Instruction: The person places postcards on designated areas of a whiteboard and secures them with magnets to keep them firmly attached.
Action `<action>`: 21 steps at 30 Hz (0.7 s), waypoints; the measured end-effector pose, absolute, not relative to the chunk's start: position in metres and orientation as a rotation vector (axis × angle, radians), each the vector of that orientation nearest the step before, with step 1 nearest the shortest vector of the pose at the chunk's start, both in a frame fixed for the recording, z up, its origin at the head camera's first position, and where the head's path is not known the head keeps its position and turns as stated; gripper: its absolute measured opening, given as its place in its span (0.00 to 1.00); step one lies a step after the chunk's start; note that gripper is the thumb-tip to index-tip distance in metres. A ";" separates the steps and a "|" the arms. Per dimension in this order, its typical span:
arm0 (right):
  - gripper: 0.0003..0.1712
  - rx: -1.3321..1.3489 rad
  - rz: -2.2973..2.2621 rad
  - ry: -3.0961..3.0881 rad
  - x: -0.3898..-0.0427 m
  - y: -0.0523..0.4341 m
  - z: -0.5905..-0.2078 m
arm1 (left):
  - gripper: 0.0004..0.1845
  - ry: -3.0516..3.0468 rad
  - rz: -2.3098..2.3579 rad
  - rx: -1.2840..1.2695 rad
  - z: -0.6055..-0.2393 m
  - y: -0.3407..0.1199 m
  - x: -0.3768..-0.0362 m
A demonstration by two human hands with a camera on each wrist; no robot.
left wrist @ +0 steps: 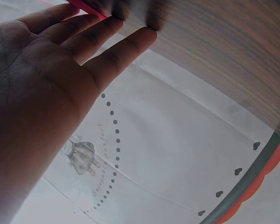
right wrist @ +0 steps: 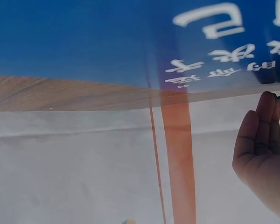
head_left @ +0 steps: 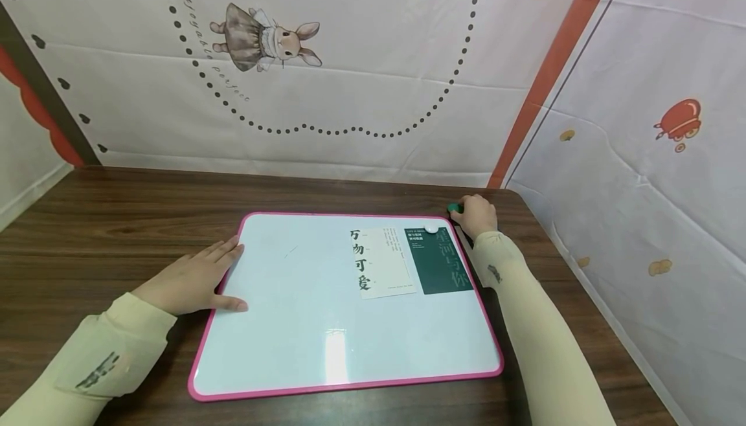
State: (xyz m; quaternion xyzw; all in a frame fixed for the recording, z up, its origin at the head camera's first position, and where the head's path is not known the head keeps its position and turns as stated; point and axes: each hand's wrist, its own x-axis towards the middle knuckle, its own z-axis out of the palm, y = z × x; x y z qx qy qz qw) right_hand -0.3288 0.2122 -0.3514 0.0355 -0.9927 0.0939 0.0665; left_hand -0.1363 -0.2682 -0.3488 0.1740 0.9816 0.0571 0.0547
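Observation:
A whiteboard (head_left: 291, 322) with a pink frame lies on the wooden table. My left hand (head_left: 195, 277) rests on its left edge, fingers straight and thumb on the white surface; the left wrist view shows the palm side of this hand (left wrist: 51, 70). Just past the board's top right corner, my right hand (head_left: 476, 215) pinches a small green magnet (head_left: 454, 208). That hand (right wrist: 263, 149) appears at the right edge of the right wrist view. On the board are a white card (head_left: 384, 264) with dark characters and a dark green card (head_left: 437, 264) under a round white magnet (head_left: 431, 228).
A blue surface with white characters (right wrist: 84, 42) fills the top of the right wrist view, close to the camera. The brown table (head_left: 116, 219) meets a printed cloth wall (head_left: 373, 57) at the back and another cloth (head_left: 641, 186) on the right.

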 end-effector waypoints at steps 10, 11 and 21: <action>0.24 0.128 0.283 -2.974 -0.327 0.213 -0.350 | 0.60 2.982 0.172 0.533 -0.349 -0.269 -0.137; 0.24 0.130 0.281 -2.974 -0.327 0.213 -0.350 | 0.60 2.980 0.173 0.534 -0.349 -0.269 -0.137; 0.24 0.136 0.335 -2.972 -0.326 0.213 -0.347 | 0.60 2.976 0.180 0.541 -0.349 -0.269 -0.135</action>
